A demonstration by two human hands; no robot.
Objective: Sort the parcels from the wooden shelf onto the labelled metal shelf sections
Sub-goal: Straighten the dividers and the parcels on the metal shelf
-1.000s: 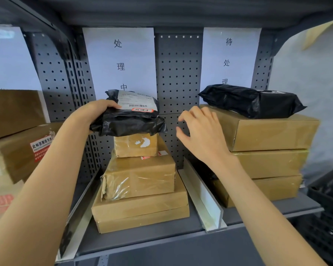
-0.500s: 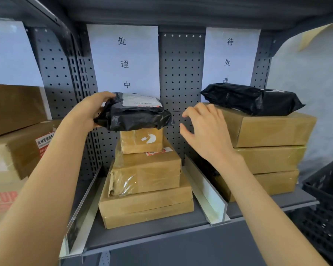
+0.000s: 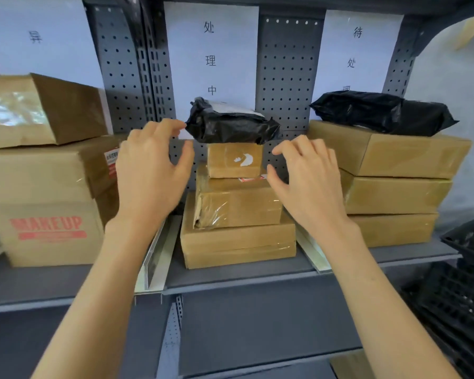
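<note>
A black plastic-bag parcel (image 3: 231, 126) with a white label lies on top of a small brown box (image 3: 234, 160), which crowns a stack of brown boxes (image 3: 238, 231) in the middle section of the grey metal shelf (image 3: 244, 280). My left hand (image 3: 151, 165) hovers just left of the bag, fingers spread, fingertips close to its left end and holding nothing. My right hand (image 3: 307, 176) hangs open to the right of the small box, not touching it. A paper label (image 3: 210, 58) hangs behind this section.
The right section holds three stacked brown boxes (image 3: 394, 184) topped by another black bag (image 3: 381, 112). The left section has large cartons, one printed MAKEUP (image 3: 48, 231). White dividers (image 3: 159, 258) separate sections. A black crate (image 3: 460, 296) stands at the far right.
My left hand has let go of the black bag, which now rests on the small box. Both hands have drawn back slightly, and the view has shifted left.
</note>
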